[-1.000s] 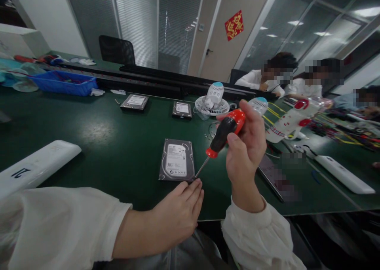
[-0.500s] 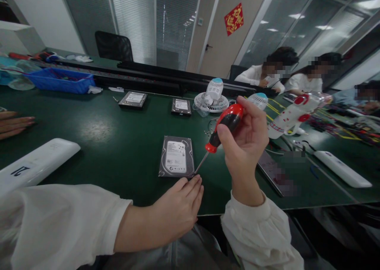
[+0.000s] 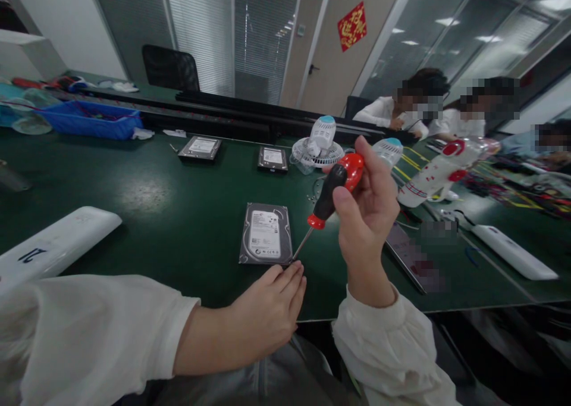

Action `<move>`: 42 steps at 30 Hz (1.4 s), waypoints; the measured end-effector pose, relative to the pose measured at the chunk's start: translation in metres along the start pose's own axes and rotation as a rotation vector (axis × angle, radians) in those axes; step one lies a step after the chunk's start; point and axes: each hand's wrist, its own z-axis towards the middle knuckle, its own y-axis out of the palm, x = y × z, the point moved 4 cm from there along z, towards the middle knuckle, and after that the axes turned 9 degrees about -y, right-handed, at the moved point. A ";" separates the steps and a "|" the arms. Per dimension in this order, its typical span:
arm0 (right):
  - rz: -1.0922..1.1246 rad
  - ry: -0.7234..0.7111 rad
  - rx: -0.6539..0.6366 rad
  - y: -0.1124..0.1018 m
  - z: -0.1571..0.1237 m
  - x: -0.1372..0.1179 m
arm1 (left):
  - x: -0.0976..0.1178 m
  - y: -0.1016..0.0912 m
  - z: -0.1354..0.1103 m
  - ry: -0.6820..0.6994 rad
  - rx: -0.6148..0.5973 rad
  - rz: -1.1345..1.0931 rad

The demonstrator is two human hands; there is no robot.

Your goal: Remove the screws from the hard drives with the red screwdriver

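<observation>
So the hard drive point(image 3: 266, 234) is lying flat on the green table point(image 3: 187, 233), label up, a bit beyond the left hand point(image 3: 273, 306) and well to the left of the right hand point(image 3: 369, 212). I'll use that drive as the landmark for everything.

Left hand comes in from the near side of the drive, fingers stretched out side by side with the tips right at its near right corner. Honestly can't tell if they're pinching anything or just resting there, since the undersides are hidden. Right hand is up off the table to the right of the drive, fingers and thumb wrapped round the red and black handle of a screwdriver point(image 3: 334, 183). The shaft slants down to that same near right corner, but the fingertips crowd the tip, so no clue what it's touching. The hands themselves are apart.

Two more drives sit beyond the main one: one point(image 3: 200, 149) off to the far left, the other point(image 3: 272, 159) pretty much straight behind it. Small white fan point(image 3: 323, 133) is beyond it to the right, and a long white case point(image 3: 66, 239) marked 21 is well to its left.
</observation>
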 end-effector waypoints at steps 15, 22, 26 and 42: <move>-0.018 0.010 0.049 -0.001 0.001 0.000 | 0.000 0.001 -0.002 -0.006 -0.004 0.005; 0.059 0.022 0.048 0.003 0.003 -0.002 | 0.000 0.000 -0.001 -0.007 -0.001 0.002; 0.051 -0.003 0.038 0.003 0.003 -0.004 | 0.000 0.000 -0.001 -0.007 0.012 -0.006; 0.026 0.032 0.067 0.001 -0.001 0.000 | 0.000 -0.001 -0.001 -0.005 0.004 0.001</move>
